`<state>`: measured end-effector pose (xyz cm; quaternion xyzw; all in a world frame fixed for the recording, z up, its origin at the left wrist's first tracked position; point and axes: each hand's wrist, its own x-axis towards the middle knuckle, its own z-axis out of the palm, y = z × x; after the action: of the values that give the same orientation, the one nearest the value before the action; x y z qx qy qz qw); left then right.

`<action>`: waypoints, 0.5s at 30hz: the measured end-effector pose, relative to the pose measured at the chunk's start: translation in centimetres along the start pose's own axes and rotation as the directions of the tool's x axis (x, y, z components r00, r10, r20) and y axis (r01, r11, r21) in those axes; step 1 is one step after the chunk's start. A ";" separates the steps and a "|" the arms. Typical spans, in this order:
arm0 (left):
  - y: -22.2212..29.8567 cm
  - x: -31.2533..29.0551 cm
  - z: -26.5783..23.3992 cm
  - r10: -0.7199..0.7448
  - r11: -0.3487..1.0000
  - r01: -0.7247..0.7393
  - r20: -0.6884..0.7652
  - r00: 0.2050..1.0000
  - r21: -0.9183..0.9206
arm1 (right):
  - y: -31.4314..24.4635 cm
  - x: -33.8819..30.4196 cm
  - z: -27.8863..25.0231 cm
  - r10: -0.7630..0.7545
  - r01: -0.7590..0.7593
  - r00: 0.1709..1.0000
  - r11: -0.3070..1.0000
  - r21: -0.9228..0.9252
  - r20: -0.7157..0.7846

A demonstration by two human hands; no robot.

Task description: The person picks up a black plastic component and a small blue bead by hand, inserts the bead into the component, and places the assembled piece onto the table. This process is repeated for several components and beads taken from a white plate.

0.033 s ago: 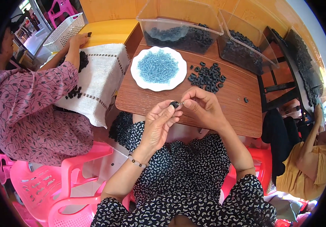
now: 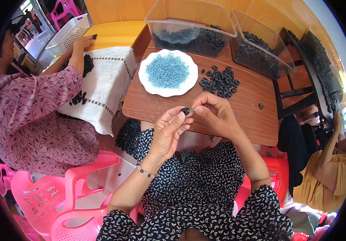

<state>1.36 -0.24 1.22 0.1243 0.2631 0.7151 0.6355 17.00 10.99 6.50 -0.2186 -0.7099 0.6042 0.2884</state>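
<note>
My left hand (image 2: pixel 171 130) pinches a small black ring-shaped part (image 2: pixel 185 111) between thumb and fingers, above the near edge of the brown table. Close against it, my right hand (image 2: pixel 216 114) has thumb and forefinger pressed together on a tiny clear piece (image 2: pixel 193 109), which looks like one of the pellets; its exact shape is too small to tell. Beyond my hands stands a white scalloped plate (image 2: pixel 143 82) holding many small clear bluish pellets (image 2: pixel 167 71). To its right lies a loose heap of black ring-shaped parts (image 2: pixel 221 82), with a single black part (image 2: pixel 261 106) lying apart.
Two clear plastic bins (image 2: pixel 189 25) (image 2: pixel 261 60) with black parts stand along the table's back. At left, a person in a pink patterned top (image 2: pixel 32 100) works beside a cloth-covered surface (image 2: pixel 108 76). Pink chairs (image 2: pixel 40 197) stand there. Another person in yellow (image 2: pixel 325 176) sits at right.
</note>
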 end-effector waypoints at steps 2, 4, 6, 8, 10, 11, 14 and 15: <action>-0.2 -0.1 0.0 0.008 1.000 -0.008 -0.011 1.000 0.018 | 0.1 -0.1 0.0 0.018 -0.018 1.000 1.000 0.008 -0.014; -0.5 -0.1 -0.2 -0.007 1.000 0.008 -0.018 1.000 0.026 | 0.2 -0.1 0.0 -0.017 0.015 1.000 0.992 -0.123 -0.015; -0.7 0.0 -0.5 0.002 0.999 -0.001 -0.022 1.000 0.042 | -0.2 -0.1 -0.2 -0.074 0.073 0.997 0.964 -0.258 0.006; -0.7 0.1 -0.5 0.008 0.998 -0.006 -0.023 1.000 0.057 | -0.4 0.0 -0.1 -0.125 0.128 0.992 0.913 -0.388 0.032; -0.7 0.1 -0.5 -0.025 0.999 0.026 -0.027 0.999 0.044 | -0.5 -0.2 0.7 -0.065 0.045 0.992 0.982 -0.181 -0.105; -0.7 0.1 -0.4 -0.027 0.999 0.028 -0.024 0.999 0.043 | -0.4 -0.2 0.7 -0.065 0.044 0.992 0.982 -0.184 -0.108; -0.6 0.1 -0.3 -0.076 0.997 0.076 -0.013 0.997 0.018 | -0.2 -0.4 0.3 -0.051 0.040 0.993 0.994 -0.103 -0.107; -0.5 0.1 -0.3 -0.089 0.996 0.089 0.007 0.996 -0.002 | -0.3 -0.5 0.0 -0.131 0.119 0.990 0.971 -0.205 -0.049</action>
<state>1.58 -0.22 0.72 0.1140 0.2653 0.6861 0.6677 17.41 10.63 6.68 -0.2202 -0.7707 0.5025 0.3241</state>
